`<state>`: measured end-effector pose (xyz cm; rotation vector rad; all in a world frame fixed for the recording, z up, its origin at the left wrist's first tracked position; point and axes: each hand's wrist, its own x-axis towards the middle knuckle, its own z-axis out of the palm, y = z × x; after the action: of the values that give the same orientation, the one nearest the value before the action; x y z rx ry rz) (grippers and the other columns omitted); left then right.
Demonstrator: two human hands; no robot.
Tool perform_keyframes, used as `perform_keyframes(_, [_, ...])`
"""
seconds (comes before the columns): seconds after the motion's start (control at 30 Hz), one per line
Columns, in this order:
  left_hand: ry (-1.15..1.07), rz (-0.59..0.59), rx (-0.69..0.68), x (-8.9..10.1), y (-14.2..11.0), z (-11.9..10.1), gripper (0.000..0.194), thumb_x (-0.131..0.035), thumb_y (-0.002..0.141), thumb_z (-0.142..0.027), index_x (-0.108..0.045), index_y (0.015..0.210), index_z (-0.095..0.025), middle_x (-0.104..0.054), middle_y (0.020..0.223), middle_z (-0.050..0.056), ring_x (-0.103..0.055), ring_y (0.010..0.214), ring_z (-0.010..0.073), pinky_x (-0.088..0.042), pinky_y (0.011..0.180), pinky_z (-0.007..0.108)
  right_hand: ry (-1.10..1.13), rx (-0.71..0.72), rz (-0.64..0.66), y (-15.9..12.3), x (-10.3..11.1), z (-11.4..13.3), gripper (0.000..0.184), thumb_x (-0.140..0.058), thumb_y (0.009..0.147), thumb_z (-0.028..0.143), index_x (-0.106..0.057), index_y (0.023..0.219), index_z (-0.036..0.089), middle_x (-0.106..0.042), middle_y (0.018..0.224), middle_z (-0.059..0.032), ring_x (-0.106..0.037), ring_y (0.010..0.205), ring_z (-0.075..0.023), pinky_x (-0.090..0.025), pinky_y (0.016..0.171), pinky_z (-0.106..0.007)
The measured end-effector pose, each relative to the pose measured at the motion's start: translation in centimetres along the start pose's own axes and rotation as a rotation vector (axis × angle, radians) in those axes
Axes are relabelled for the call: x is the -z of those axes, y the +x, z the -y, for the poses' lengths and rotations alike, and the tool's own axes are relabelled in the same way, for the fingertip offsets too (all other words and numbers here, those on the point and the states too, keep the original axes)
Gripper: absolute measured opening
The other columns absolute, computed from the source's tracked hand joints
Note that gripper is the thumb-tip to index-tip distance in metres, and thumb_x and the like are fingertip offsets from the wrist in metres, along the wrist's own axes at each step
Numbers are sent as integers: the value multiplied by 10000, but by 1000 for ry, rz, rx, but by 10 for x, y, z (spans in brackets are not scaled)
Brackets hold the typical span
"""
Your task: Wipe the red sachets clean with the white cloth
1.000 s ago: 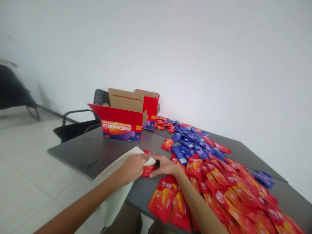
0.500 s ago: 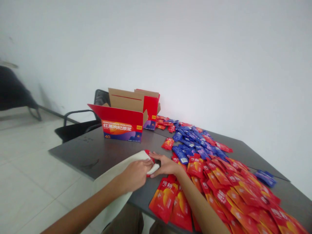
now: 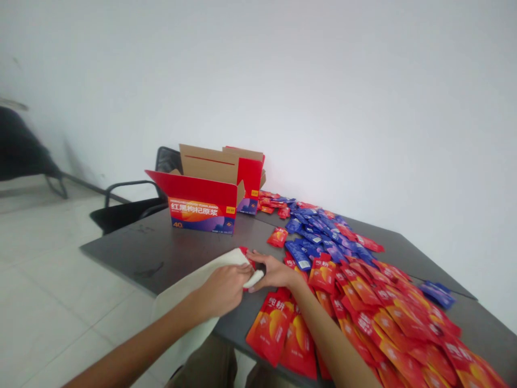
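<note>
A white, cloth-like piece with a red end (image 3: 205,272) drapes over the near table edge and hangs down toward my lap. My left hand (image 3: 226,288) is closed on it close to the red end, knuckles up. At that same end, my right hand (image 3: 274,272) curls its thumb and fingers around the folded edge, meeting my left fingertips. What lies inside the fold is hidden by my fingers. Beside and under my right forearm are red-orange pouches (image 3: 271,326), several lying flat and overlapping.
An open red and purple carton (image 3: 202,209) stands at the back left of the dark table (image 3: 133,245), a second carton (image 3: 251,175) behind it. Small blue pouches (image 3: 319,226) spread along the far side. A black chair (image 3: 133,205) sits beyond the table's left edge.
Both hands keep their hold on the white piece in nearly the same place. The whole view has shifted very slightly.
</note>
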<state>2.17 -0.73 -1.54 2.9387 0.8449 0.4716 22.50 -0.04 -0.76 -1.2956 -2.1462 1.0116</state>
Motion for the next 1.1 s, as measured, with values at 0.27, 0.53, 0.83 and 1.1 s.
perform_keyframes(0.27, [55, 10, 127, 5, 6, 12, 447, -418, 793, -43, -585, 1204, -99, -641, 1220, 159, -609, 1119, 238, -443, 993, 363, 5, 51, 19, 0, 1, -1, 982, -857, 487, 459, -478, 1368, 249, -385, 1500, -77, -248, 1436, -302, -141, 1187, -451])
perform_keyframes(0.53, [34, -11, 176, 5, 7, 14, 448, -413, 790, -29, -588, 1193, -118, -645, 1212, 153, -610, 1115, 241, -441, 991, 368, 3, 57, 20, -1, 1, 1, 977, -849, 501, 469, -463, 1375, 264, -370, 1508, -62, -238, 1441, -292, -139, 1188, -445])
perform_keyframes(0.83, [-16, -5, 17, 2, 0, 5, 457, -430, 825, -65, -555, 1258, -139, -606, 1288, 123, -538, 1223, 208, -380, 1065, 320, 8, 22, 6, -1, 0, 0, 1050, -870, 450, 453, -453, 1384, 220, -413, 1481, -100, -267, 1428, -310, -145, 1185, -454])
perform_keyframes(1.1, [-15, -5, 43, 6, 3, 6, 451, -426, 798, -42, -584, 1213, -120, -621, 1263, 136, -560, 1194, 218, -397, 1048, 328, -1, 26, -1, 1, 0, -3, 1055, -875, 441, 445, -457, 1382, 214, -391, 1492, -113, -277, 1424, -314, -165, 1180, -453])
